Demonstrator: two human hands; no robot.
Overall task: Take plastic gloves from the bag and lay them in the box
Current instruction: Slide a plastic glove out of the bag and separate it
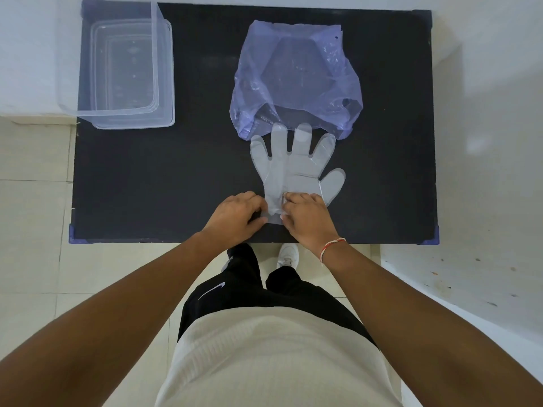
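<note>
Taking the black rectangular tabletop [164, 177] as my landmark, I start at its far-left corner, where the clear rectangular plastic box [123, 74] sits with nothing inside that I can make out, one side overhanging the table's left edge. Well to the right of it, near the table's far-middle, lies the crumpled translucent purple plastic bag [293, 80], its mouth turned toward me; whether more gloves remain inside I cannot tell. Just below the bag's mouth, the clear thin plastic glove [296, 174] lies flat on the tabletop, its fingertips touching or slightly overlapping the bag's edge and its thumb spread to the right. At the table's near edge, my left hand [235, 215] is curled with its fingertips pinching the glove's cuff from the left, and my right hand [308, 217], with a red-and-white thread bracelet [332, 245] at the wrist, is likewise closed on the cuff from the right. I judge the glove is out of the bag but not yet carried to the box. The risks I see: the film is so light that it may cling to the bag and drag it along, it may fold or slip from a weak pinch during the long carry leftward, and a nudge could tip the overhanging box off the table.
</note>
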